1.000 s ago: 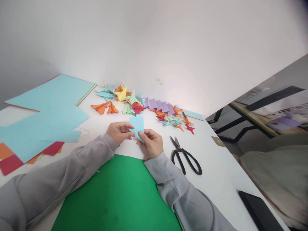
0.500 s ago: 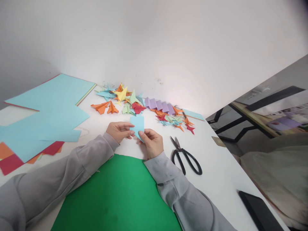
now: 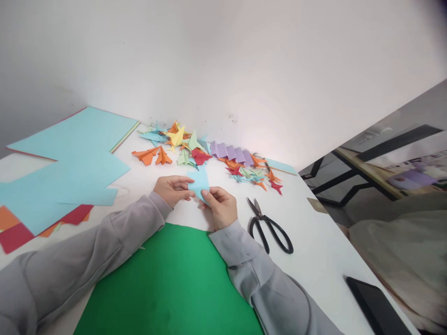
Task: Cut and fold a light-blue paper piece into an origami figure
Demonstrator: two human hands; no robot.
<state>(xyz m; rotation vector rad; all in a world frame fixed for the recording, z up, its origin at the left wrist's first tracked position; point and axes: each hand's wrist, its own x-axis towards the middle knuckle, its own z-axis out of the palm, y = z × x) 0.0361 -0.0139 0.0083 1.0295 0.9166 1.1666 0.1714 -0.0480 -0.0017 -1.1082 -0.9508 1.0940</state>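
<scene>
A small light-blue paper piece [image 3: 199, 182] is held upright over the white table [image 3: 314, 232] between both my hands. My left hand [image 3: 172, 190] pinches its left edge with thumb and fingers closed. My right hand [image 3: 220, 205] pinches its lower right corner, fingers curled. The paper's top edge is bending over toward the left. A large green sheet [image 3: 171, 284] lies just below my wrists. Both arms wear grey sleeves.
Black scissors [image 3: 268, 226] lie right of my right hand. A heap of coloured folded paper figures [image 3: 195, 151] with a purple pleated strip [image 3: 231, 152] lies behind. Large light-blue sheets [image 3: 66, 163] over red and orange ones sit left. A dark tablet [image 3: 377, 307] rests at the table's right edge.
The top of the blue paper has curled over toward the left; both hands stay in place on it.
</scene>
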